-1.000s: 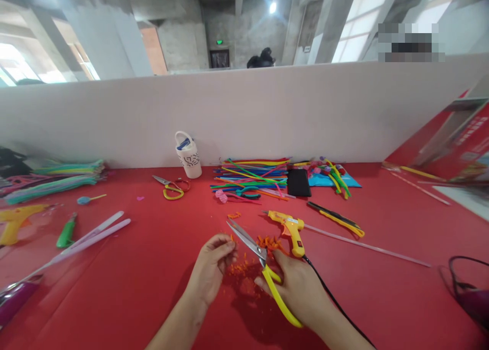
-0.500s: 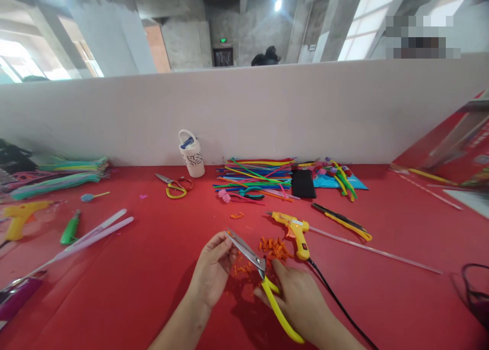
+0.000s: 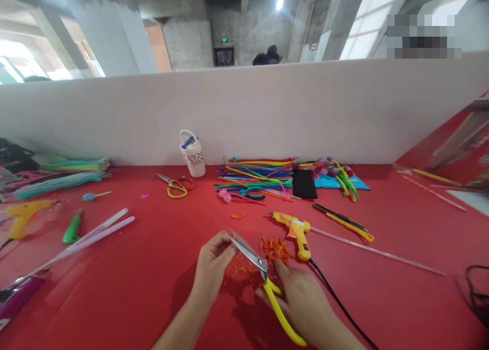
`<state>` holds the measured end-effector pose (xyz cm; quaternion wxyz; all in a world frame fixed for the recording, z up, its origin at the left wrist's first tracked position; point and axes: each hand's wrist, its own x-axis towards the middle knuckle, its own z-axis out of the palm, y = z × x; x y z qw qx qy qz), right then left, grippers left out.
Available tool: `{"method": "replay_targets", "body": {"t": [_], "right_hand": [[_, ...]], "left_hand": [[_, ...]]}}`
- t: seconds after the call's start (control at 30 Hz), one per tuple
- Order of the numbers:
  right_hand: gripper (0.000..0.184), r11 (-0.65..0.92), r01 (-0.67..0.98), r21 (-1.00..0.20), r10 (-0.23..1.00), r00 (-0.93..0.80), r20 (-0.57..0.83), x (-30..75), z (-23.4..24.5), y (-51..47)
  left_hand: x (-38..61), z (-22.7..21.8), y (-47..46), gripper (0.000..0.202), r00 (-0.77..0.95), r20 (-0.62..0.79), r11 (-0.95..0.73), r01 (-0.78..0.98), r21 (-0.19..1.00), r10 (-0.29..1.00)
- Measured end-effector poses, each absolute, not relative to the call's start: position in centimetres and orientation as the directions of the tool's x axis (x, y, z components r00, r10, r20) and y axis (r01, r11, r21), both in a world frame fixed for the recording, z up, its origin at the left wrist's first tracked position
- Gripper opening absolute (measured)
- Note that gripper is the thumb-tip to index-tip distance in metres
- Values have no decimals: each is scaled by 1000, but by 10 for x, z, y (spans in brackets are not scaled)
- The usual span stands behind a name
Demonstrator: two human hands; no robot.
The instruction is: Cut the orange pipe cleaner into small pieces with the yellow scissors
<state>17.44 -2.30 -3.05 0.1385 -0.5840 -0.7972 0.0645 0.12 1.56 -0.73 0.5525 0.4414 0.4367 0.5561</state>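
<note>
My right hand [image 3: 301, 294] is wrapped around the handles of a pair of yellow-handled scissors [image 3: 254, 256], whose blades point up and to the left. My left hand [image 3: 212, 263] is closed in a pinch at the blade tips; a speck of orange shows there, seemingly a small piece of orange pipe cleaner, mostly hidden by fingers and blades. Just right of the blades lies a pile of short orange pieces [image 3: 277, 248]. Fine orange trimmings [image 3: 242, 266] are scattered on the red table beneath the scissors. A few more orange pieces [image 3: 237, 216] lie farther back.
A yellow glue gun [image 3: 294, 230] with a black cord lies right of the pile, near a utility knife [image 3: 344, 221]. Behind are colourful pipe cleaners [image 3: 255, 174], a black phone [image 3: 304, 183], a white cup [image 3: 193, 159] and other scissors [image 3: 176, 189]. A white partition [image 3: 244, 115] borders the table.
My left hand has turned slightly, its fingers now straighter and closer along the blades. More orange trimmings show on the table below. My right hand stays on the scissors, almost unmoved.
</note>
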Motion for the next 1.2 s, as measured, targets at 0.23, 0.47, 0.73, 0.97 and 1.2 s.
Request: {"method": "replay_targets", "body": {"t": [0.23, 0.47, 0.73, 0.97, 1.2], "right_hand": [[24, 299, 906, -301, 954, -271, 130, 174, -27, -23], [24, 336, 902, -272, 939, -299, 170, 174, -35, -22], [26, 374, 905, -202, 916, -326, 235, 176, -38, -22], [28, 393, 906, -153, 894, -338, 294, 178, -40, -22], [29, 392, 911, -131, 891, -340, 300, 177, -40, -23]], "left_hand": [[-1, -11, 18, 3, -28, -24, 12, -353, 936, 999], [-2, -13, 19, 4, 4, -59, 54, -477, 877, 998], [-2, -14, 19, 2, 16, -62, 62, -492, 868, 998], [-2, -13, 19, 2, 29, -53, 61, -512, 857, 998], [-1, -13, 19, 3, 36, -58, 68, -525, 849, 998]]}}
